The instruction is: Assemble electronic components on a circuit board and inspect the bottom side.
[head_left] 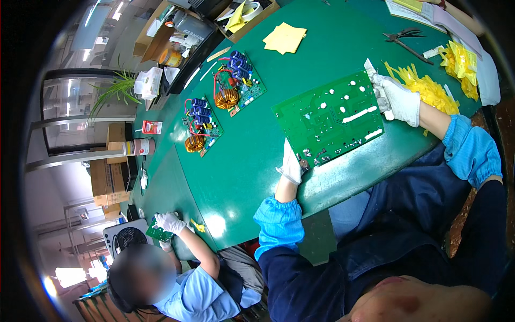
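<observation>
A large green circuit board (330,118) is held up between my two white-gloved hands, its solder side toward me with white blobs and strips on it. My left hand (291,163) grips its near left corner. At the right edge, my right hand (396,99) is closed on the board, thumb side along the rim. Most fingers of both hands are hidden behind the board. To the left on the table lie two boards with parts facing up, one farther board (238,83) and one nearer board (201,126), both carrying copper coils and blue capacitors.
Yellow tape strips (424,88) heap beside my right hand, near cutting pliers (407,45). Yellow paper sheets (285,37) lie at the far side of the green table (241,177). At the left, a co-worker (198,279) in white gloves holds another board (159,231).
</observation>
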The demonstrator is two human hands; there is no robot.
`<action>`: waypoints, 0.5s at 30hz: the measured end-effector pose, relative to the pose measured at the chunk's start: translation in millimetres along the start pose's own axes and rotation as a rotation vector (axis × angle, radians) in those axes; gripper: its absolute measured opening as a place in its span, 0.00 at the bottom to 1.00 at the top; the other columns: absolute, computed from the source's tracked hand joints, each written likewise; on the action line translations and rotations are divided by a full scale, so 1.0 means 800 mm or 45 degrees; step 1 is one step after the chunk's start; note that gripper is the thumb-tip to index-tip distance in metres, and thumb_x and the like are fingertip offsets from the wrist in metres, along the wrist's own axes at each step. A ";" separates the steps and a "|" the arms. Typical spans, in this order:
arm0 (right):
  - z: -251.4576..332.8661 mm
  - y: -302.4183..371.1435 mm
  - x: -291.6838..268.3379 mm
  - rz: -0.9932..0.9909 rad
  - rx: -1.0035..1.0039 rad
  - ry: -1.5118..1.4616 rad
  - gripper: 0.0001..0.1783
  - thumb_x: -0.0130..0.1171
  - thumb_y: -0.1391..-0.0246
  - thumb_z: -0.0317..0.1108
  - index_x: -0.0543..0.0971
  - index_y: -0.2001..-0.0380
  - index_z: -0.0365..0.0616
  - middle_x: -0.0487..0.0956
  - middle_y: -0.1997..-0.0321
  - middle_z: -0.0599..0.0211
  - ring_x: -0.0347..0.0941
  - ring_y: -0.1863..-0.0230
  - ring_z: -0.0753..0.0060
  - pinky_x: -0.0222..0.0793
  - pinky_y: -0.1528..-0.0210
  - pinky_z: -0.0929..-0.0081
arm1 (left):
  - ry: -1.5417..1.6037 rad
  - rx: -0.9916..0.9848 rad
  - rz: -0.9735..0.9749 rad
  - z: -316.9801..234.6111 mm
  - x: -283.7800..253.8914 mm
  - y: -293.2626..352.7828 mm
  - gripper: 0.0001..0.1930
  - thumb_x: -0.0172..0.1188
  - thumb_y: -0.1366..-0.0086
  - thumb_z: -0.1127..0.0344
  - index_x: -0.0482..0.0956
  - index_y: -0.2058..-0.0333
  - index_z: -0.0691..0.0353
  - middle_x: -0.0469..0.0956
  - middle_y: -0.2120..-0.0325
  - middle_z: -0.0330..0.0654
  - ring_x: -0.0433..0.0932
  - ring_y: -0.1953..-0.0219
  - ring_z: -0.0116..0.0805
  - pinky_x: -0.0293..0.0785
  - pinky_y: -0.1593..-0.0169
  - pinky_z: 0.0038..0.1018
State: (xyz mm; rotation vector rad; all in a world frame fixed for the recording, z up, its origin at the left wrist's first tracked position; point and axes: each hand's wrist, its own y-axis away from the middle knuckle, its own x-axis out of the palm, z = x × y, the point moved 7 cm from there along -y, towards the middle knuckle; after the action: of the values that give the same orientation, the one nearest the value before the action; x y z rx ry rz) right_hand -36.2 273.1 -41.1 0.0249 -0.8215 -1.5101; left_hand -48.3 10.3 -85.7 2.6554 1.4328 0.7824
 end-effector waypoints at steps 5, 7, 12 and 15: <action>-0.004 -0.005 -0.004 0.065 0.028 0.078 0.13 0.42 0.42 0.46 0.68 0.62 0.50 0.74 0.68 0.73 0.73 0.71 0.77 0.71 0.71 0.79 | 0.185 -0.104 -0.064 0.016 -0.008 -0.001 0.29 0.33 0.35 0.44 0.63 0.48 0.62 0.67 0.52 0.51 0.70 0.53 0.49 0.70 0.53 0.46; -0.002 -0.001 0.005 0.015 0.012 0.084 0.14 0.42 0.42 0.45 0.68 0.61 0.50 0.74 0.67 0.72 0.73 0.70 0.77 0.72 0.70 0.78 | 0.201 -0.111 -0.058 0.018 -0.015 -0.002 0.29 0.33 0.35 0.44 0.63 0.48 0.62 0.67 0.52 0.51 0.70 0.53 0.49 0.70 0.53 0.46; 0.000 0.000 -0.001 -0.033 -0.018 0.077 0.14 0.41 0.41 0.45 0.67 0.60 0.48 0.75 0.64 0.69 0.74 0.68 0.76 0.73 0.68 0.77 | 0.289 -0.120 -0.032 0.012 0.001 -0.001 0.29 0.33 0.35 0.44 0.63 0.48 0.63 0.67 0.52 0.51 0.70 0.53 0.49 0.70 0.52 0.45; -0.003 -0.006 -0.008 -0.022 -0.003 0.108 0.14 0.41 0.41 0.45 0.67 0.60 0.48 0.75 0.64 0.70 0.74 0.68 0.75 0.73 0.68 0.77 | 0.076 -0.018 -0.089 -0.002 0.005 0.001 0.11 0.44 0.36 0.69 0.67 0.57 0.68 0.73 0.63 0.44 0.74 0.62 0.32 0.75 0.61 0.29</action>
State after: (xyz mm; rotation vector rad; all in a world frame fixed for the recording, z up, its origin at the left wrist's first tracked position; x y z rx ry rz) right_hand -38.2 277.2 -48.4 0.0934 -0.7534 -1.5160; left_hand -46.7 12.7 -82.8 2.5778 1.5186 0.8692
